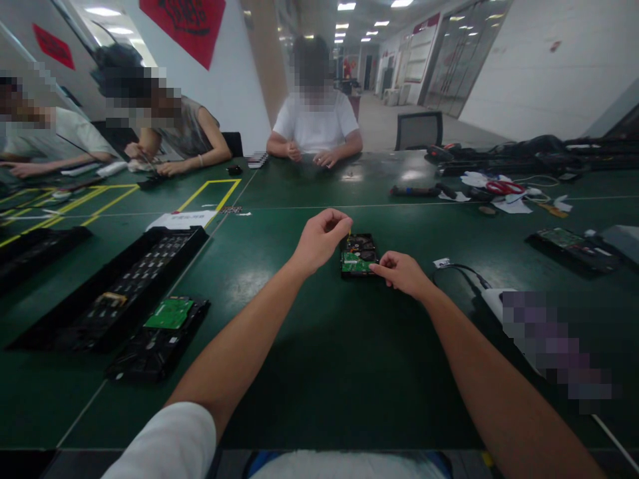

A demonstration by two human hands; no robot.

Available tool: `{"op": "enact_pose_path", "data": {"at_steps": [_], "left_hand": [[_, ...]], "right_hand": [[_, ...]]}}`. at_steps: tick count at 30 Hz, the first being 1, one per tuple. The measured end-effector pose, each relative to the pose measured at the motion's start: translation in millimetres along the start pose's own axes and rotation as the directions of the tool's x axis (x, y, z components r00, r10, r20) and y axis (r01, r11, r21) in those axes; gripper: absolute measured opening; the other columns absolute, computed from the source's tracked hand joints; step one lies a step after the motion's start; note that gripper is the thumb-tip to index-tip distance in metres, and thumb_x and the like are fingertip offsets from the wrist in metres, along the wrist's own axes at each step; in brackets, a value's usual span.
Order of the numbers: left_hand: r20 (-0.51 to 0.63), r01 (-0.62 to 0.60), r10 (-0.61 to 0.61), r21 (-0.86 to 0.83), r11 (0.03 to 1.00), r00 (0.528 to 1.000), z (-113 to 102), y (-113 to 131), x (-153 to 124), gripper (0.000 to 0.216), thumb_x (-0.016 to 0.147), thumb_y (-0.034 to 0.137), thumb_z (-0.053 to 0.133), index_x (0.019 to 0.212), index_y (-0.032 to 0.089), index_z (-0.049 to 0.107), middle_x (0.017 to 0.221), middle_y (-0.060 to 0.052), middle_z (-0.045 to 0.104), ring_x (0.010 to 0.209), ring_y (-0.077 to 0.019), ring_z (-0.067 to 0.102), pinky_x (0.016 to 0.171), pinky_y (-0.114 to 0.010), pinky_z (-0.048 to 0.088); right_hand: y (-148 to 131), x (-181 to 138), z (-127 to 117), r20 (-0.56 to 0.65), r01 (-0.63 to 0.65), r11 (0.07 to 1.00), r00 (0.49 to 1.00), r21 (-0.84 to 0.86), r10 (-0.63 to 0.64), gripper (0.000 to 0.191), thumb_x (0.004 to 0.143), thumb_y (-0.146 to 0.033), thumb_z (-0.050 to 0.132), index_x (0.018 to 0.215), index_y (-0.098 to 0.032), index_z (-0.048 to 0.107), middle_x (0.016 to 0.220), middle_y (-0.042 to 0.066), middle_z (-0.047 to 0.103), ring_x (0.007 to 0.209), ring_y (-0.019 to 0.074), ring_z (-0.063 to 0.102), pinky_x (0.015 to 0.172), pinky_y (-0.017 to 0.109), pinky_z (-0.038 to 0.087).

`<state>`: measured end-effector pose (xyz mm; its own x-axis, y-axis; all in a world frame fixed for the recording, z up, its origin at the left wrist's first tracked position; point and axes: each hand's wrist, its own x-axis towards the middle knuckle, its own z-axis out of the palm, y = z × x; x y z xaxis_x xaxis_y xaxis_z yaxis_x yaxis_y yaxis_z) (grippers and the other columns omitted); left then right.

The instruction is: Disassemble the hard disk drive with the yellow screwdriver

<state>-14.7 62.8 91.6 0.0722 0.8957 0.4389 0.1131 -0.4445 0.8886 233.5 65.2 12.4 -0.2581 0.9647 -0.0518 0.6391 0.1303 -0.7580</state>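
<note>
A small hard drive (358, 255) with a green circuit board lies on the dark green table (319, 346) in front of me. My left hand (322, 236) hovers over the drive's left far corner, fingers curled in a pinch around a thin yellowish tool I cannot make out clearly. Pressed against the drive's right near edge is my right hand (402, 271), its fingers bent and closed on the casing.
Black trays (120, 286) lie to my left, one carrying a green board (170, 313). At the right are a white power strip with cable (492, 299), another board (569, 241) and clutter. Three people sit across and left, hands on the table.
</note>
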Motion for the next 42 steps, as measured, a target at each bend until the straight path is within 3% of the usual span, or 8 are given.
{"op": "enact_pose_path", "data": {"at_steps": [4,11,20,29,36,42], "left_hand": [[0.049,0.019,-0.015,-0.075,0.997,0.999,1.1,6.3,-1.4,0.014,0.089,0.031,0.064,0.089,0.017,0.068,0.082,-0.003,0.068,0.078,-0.014,0.061,0.076,-0.029,0.048],[0.19,0.245,-0.186,-0.355,0.902,0.964,8.7,10.2,-5.6,0.018,0.089,0.03,0.056,0.091,0.017,0.068,0.083,-0.006,0.07,0.079,-0.0165,0.067,0.077,-0.032,0.053],[0.001,0.088,-0.089,-0.157,0.984,0.996,2.9,8.2,-1.6,0.015,0.087,0.031,0.065,0.086,0.017,0.069,0.087,-0.003,0.068,0.081,-0.0137,0.061,0.078,-0.028,0.048],[0.134,0.236,-0.198,-0.397,0.887,0.971,9.4,7.6,-4.4,0.014,0.088,0.028,0.057,0.091,0.018,0.066,0.084,-0.004,0.068,0.076,-0.0157,0.065,0.08,-0.033,0.052],[0.06,0.078,-0.074,-0.075,0.994,0.995,2.6,9.5,-3.0,0.018,0.087,0.032,0.061,0.085,0.019,0.073,0.09,-0.004,0.069,0.085,-0.0165,0.06,0.081,-0.03,0.047],[0.177,0.231,-0.177,-0.354,0.906,0.968,5.7,8.6,-3.4,0.016,0.087,0.027,0.056,0.089,0.017,0.069,0.081,-0.004,0.068,0.078,-0.0163,0.063,0.077,-0.031,0.05]], "right_hand": [[-0.2,-0.1,-0.2,0.007,-0.006,1.0,1.0,0.003,0.006,0.04,0.089,-0.06,0.069,0.089,-0.021,0.063,0.066,0.001,0.068,0.054,0.0139,0.06,0.051,0.025,0.044],[-1.2,-1.5,0.1,0.0,-0.023,1.0,1.0,0.013,0.023,0.042,0.087,-0.062,0.07,0.09,-0.021,0.064,0.065,0.001,0.067,0.052,0.0134,0.059,0.05,0.025,0.043],[2.0,0.6,1.9,0.001,-0.009,0.999,1.0,0.039,0.009,0.041,0.087,-0.061,0.07,0.089,-0.021,0.063,0.064,0.0,0.066,0.051,0.0131,0.058,0.049,0.024,0.042],[-0.4,-1.1,-0.4,0.015,-0.006,1.0,1.0,0.021,0.006,0.041,0.088,-0.061,0.068,0.091,-0.02,0.063,0.067,0.001,0.067,0.053,0.0132,0.059,0.051,0.025,0.043],[-0.9,-1.2,0.1,0.007,-0.025,0.999,1.0,0.024,0.025,0.042,0.087,-0.062,0.069,0.09,-0.02,0.064,0.068,0.001,0.068,0.054,0.0137,0.059,0.05,0.025,0.044],[-1.5,-1.5,-0.4,0.008,-0.016,1.0,1.0,0.02,0.016,0.042,0.087,-0.062,0.069,0.089,-0.021,0.063,0.067,0.001,0.067,0.053,0.0133,0.059,0.05,0.024,0.043]]}}
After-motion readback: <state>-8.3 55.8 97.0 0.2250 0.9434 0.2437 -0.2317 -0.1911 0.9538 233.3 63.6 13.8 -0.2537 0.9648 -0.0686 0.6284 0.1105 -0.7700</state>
